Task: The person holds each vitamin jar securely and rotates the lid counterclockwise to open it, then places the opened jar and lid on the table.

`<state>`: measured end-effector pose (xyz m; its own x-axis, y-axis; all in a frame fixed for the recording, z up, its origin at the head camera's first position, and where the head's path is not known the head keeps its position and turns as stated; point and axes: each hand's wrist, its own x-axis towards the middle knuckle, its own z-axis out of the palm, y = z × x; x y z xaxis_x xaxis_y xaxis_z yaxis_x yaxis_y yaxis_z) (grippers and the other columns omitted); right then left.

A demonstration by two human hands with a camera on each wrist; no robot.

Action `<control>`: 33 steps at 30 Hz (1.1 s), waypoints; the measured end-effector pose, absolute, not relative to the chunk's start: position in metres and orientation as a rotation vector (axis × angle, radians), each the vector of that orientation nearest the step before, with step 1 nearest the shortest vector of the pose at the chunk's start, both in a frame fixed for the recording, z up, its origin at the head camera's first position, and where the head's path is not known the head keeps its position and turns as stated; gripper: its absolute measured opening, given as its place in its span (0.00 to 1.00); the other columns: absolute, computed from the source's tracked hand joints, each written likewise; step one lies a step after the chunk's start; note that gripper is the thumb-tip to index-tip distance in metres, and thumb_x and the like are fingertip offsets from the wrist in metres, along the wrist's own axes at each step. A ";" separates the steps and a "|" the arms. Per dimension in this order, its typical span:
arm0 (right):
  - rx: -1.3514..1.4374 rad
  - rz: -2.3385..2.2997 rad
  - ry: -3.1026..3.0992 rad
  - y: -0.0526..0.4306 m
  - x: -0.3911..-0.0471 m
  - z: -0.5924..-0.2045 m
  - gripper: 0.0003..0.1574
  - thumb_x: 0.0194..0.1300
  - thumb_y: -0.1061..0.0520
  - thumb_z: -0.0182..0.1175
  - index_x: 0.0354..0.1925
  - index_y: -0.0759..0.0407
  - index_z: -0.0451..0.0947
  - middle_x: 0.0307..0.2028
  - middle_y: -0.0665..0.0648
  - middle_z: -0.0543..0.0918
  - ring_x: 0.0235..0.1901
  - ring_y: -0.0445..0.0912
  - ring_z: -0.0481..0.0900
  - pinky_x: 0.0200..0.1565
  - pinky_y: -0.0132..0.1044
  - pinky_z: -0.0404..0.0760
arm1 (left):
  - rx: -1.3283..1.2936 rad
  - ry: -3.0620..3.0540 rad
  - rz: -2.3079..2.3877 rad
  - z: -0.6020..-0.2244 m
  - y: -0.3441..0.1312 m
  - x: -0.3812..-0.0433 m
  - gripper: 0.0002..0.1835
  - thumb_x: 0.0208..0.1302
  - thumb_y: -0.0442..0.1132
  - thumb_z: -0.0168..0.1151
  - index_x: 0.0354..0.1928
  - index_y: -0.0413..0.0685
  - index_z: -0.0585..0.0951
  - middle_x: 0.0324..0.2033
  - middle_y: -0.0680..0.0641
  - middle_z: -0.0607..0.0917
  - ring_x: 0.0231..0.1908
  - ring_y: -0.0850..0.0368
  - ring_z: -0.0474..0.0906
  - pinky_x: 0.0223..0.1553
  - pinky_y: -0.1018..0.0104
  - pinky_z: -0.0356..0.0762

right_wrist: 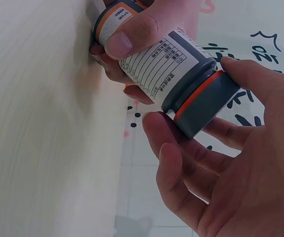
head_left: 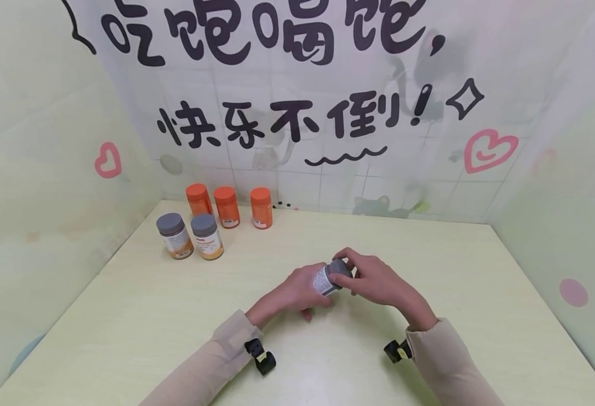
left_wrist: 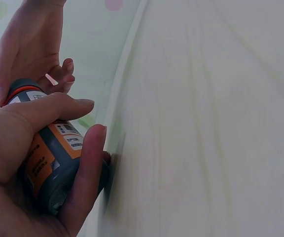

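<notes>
A grey-capped bottle [head_left: 322, 282] with a white printed label is tilted above the table, its cap toward the right. My left hand [head_left: 302, 290] grips its body; in the left wrist view the thumb lies over the label [left_wrist: 68, 136] and fingers curl round the base. My right hand [head_left: 378, 279] holds the dark grey cap [right_wrist: 206, 103], thumb on one side and fingertips on the other. Below the cap's edge runs a bright orange ring [right_wrist: 195, 94], seen in the right wrist view. Part of the bottle's body is hidden behind the left hand.
Two more grey-capped bottles [head_left: 208, 242] stand at the back left of the pale table [head_left: 124, 327]. Behind them, three orange bottles with orange caps [head_left: 261, 210] stand near the back wall [head_left: 297, 192]. Printed sheets surround the table at left, back and right.
</notes>
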<state>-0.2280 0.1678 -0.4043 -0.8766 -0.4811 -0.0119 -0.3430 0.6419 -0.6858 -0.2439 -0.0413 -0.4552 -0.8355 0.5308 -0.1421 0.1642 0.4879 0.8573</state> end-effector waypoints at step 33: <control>-0.694 -1.083 2.715 0.163 -0.225 -0.403 0.18 0.73 0.41 0.54 0.57 0.43 0.74 0.39 0.47 0.83 0.32 0.50 0.83 0.31 0.37 0.79 | 0.595 2.343 1.301 -0.454 -0.042 -0.244 0.30 0.53 0.36 0.74 0.58 0.55 0.73 0.45 0.46 0.78 0.24 0.53 0.83 0.18 0.55 0.84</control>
<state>-0.2253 0.1631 -0.4029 -0.8843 -0.4650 0.0417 -0.3661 0.6353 -0.6800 -0.2437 -0.0418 -0.4541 -0.8321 0.5387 -0.1323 0.1724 0.4778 0.8614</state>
